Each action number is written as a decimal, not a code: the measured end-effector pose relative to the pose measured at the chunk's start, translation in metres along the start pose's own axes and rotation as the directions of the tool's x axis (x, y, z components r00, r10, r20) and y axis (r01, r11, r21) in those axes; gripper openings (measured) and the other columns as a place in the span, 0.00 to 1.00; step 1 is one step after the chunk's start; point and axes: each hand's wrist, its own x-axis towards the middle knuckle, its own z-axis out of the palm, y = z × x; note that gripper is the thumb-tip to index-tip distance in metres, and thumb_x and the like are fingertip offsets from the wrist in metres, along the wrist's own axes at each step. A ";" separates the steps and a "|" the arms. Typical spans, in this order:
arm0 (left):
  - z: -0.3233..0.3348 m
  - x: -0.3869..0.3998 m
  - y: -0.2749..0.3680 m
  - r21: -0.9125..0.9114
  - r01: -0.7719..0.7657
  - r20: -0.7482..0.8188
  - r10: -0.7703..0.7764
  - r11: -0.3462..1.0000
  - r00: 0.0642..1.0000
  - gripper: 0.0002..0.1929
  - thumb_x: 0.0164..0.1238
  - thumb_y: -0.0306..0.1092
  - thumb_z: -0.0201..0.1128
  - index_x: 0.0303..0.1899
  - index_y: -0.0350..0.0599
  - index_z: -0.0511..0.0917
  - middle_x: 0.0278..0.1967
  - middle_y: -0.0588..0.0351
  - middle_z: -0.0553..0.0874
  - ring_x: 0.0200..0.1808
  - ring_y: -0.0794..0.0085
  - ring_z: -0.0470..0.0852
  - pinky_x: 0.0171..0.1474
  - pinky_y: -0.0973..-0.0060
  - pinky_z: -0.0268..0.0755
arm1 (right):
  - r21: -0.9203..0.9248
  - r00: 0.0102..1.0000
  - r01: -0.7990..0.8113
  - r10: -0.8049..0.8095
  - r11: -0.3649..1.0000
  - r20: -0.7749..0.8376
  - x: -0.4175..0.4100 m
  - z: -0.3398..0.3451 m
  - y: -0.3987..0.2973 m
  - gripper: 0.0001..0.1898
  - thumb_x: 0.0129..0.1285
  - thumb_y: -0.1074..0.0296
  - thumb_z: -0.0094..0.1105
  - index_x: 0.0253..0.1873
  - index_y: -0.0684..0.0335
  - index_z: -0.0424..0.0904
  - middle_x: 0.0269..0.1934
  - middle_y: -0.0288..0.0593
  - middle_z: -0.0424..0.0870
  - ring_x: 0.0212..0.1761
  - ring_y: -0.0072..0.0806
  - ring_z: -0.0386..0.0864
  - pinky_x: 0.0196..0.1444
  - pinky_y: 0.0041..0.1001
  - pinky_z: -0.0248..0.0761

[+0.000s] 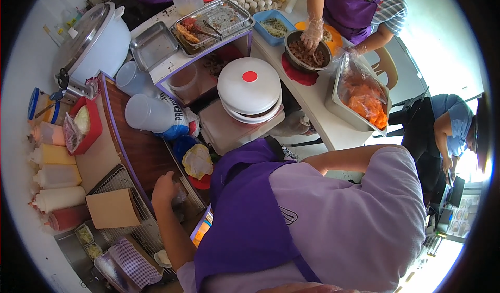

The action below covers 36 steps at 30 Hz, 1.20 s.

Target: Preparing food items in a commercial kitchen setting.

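Observation:
My left hand [165, 188] is over the brown wood-grain counter [134, 140], at the edge of a gap beside my apron. Its fingers are bent, and some clear plastic [180, 194] shows next to the palm; whether I grip it cannot be told. A bowl covered in pale yellowish wrap [197, 161] sits just beyond the hand. My right forearm [340, 159] reaches in behind my purple apron [242, 219], which hides the right hand. Left of my left arm, a brown cardboard piece [113, 209] lies on a wire rack [129, 180].
Squeeze bottles [58, 176] line the wall beside a red container [90, 129]. Ahead stands a white lidded pot [250, 86]. A gloved co-worker's hand [311, 35] is in a bowl of meat mixture [302, 55], near a tub of orange food [361, 98]. Another person [437, 125] stands right.

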 end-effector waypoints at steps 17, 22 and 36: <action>-0.003 0.000 0.003 -0.018 0.020 0.018 -0.020 1.000 1.000 0.23 0.47 0.30 0.61 0.49 0.40 0.71 0.45 0.42 0.75 0.49 0.54 0.73 0.52 0.66 0.65 | -0.069 0.995 0.074 -0.078 0.995 -0.061 -0.001 0.000 0.002 0.20 0.52 0.57 0.52 0.48 0.61 0.71 0.49 0.48 0.72 0.51 0.40 0.68 0.54 0.33 0.60; -0.004 -0.001 0.004 -0.027 0.050 0.036 -0.049 0.998 0.998 0.24 0.47 0.29 0.61 0.50 0.40 0.70 0.47 0.43 0.75 0.50 0.55 0.72 0.53 0.67 0.64 | 0.001 0.994 0.049 -0.049 0.999 -0.097 -0.002 0.006 0.004 0.21 0.51 0.57 0.54 0.48 0.62 0.71 0.49 0.49 0.72 0.51 0.40 0.68 0.54 0.32 0.61; -0.001 0.001 -0.001 -0.019 0.024 0.030 -0.024 1.000 0.999 0.24 0.46 0.29 0.61 0.50 0.39 0.70 0.46 0.42 0.75 0.49 0.54 0.73 0.52 0.66 0.65 | 0.118 0.997 -0.011 0.020 0.993 -0.078 -0.001 -0.002 -0.001 0.22 0.52 0.57 0.52 0.50 0.62 0.69 0.50 0.50 0.70 0.51 0.41 0.67 0.55 0.32 0.60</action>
